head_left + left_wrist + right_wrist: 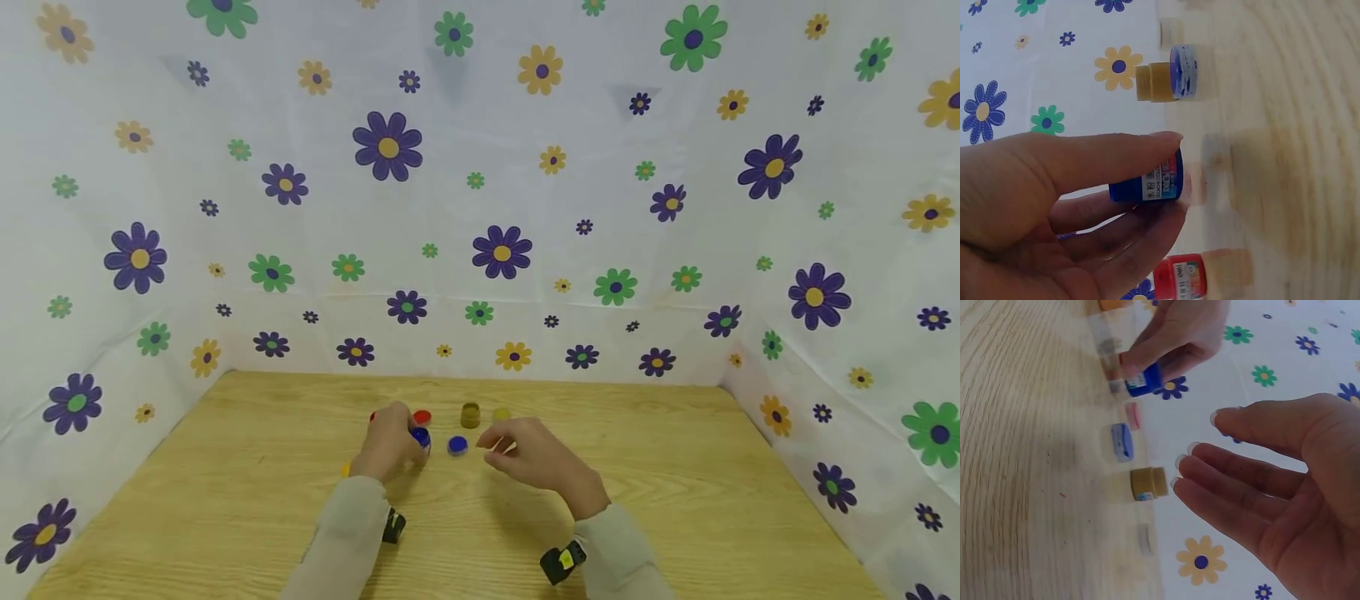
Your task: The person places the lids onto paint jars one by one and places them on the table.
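A small blue gouache paint jar [421, 437] is held between the thumb and fingers of my left hand [388, 442], close over the table. Its printed label shows in the left wrist view, where the fingers hide part of the jar. To its right lies a round blue lid [457, 446]. My right hand [536, 454] hovers just beyond that lid, fingers loosely bent and apart, holding nothing. An ochre paint jar [470, 415] stands uncapped behind the blue lid, with a yellowish lid [501, 413] beside it.
A red lid [422, 416] lies behind the blue jar. The red paint jar [1185, 277] is mostly hidden by my left hand in the head view. Something orange-yellow [346, 469] peeks out left of that wrist. Flowered white cloth [450, 208] walls the wooden table [675, 483].
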`<act>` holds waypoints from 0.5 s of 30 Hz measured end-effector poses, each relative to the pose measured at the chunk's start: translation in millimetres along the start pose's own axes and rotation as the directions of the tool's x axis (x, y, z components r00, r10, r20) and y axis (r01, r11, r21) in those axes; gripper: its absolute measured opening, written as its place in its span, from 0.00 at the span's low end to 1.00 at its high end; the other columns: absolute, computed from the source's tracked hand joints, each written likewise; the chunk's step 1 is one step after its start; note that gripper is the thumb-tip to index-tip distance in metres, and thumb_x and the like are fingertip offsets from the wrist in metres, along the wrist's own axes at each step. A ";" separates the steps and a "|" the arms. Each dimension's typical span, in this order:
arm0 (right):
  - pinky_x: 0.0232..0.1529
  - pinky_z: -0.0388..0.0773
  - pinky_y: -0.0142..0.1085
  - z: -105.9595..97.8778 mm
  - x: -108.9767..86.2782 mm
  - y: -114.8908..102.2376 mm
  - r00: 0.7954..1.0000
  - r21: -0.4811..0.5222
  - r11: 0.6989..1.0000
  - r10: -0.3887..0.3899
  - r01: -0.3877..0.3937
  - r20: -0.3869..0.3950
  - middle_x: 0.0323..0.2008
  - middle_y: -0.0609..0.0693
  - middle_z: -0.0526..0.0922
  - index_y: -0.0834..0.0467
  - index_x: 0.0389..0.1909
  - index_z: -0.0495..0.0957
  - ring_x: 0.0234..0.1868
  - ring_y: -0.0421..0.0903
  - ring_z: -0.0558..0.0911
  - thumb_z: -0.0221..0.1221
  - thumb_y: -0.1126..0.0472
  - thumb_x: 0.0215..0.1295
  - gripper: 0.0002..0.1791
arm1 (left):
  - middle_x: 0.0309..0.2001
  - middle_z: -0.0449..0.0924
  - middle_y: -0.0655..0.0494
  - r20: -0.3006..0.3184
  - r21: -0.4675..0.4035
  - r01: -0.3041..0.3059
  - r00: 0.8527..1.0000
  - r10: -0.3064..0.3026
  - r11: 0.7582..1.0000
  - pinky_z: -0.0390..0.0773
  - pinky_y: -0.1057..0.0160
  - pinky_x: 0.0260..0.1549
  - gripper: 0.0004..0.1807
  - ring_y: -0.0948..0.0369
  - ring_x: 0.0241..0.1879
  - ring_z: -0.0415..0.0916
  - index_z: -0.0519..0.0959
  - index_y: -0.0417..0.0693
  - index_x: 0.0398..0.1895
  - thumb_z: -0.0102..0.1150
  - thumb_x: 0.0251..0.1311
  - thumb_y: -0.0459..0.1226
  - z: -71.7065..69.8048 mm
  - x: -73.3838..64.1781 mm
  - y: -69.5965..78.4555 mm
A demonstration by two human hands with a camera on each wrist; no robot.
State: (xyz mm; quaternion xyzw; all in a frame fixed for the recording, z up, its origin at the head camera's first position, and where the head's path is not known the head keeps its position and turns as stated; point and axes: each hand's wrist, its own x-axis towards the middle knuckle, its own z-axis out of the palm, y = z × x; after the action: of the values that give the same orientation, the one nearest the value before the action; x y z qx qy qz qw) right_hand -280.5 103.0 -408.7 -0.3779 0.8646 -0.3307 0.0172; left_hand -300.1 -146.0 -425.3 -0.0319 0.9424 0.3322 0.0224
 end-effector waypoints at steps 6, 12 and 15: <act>0.47 0.87 0.41 15.1 30.6 6.0 0.999 -0.057 0.998 0.025 -0.023 0.041 0.50 0.61 0.88 0.67 0.49 0.85 0.49 0.56 0.87 0.62 0.69 0.69 0.11 | 0.44 0.85 0.43 0.019 0.012 -0.064 0.998 0.064 0.998 0.85 0.48 0.47 0.21 0.50 0.44 0.83 0.81 0.33 0.43 0.79 0.46 0.30 -4.5 -8.8 3.4; 0.55 0.84 0.45 32.4 59.7 11.3 0.997 -0.204 0.979 0.021 -0.004 0.080 0.51 0.56 0.89 0.63 0.49 0.87 0.55 0.55 0.86 0.66 0.68 0.66 0.12 | 0.39 0.87 0.44 0.020 -0.006 -0.135 0.991 0.135 0.991 0.86 0.51 0.44 0.18 0.52 0.41 0.85 0.85 0.32 0.39 0.80 0.43 0.28 -4.1 -14.5 7.3; 0.55 0.83 0.40 39.4 67.6 13.4 0.995 -0.277 0.961 0.023 0.005 0.098 0.48 0.53 0.91 0.61 0.47 0.89 0.52 0.51 0.87 0.66 0.68 0.65 0.10 | 0.38 0.87 0.47 0.031 -0.015 -0.158 0.987 0.158 0.987 0.86 0.52 0.44 0.16 0.54 0.39 0.84 0.85 0.35 0.37 0.80 0.43 0.27 -2.3 -17.0 10.1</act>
State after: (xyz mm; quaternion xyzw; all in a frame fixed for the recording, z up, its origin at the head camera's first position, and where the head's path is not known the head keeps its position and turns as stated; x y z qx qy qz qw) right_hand -326.4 42.6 -432.5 -0.3889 0.9021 -0.1870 0.0087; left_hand -284.0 -138.9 -416.1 0.0481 0.9394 0.3394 0.0111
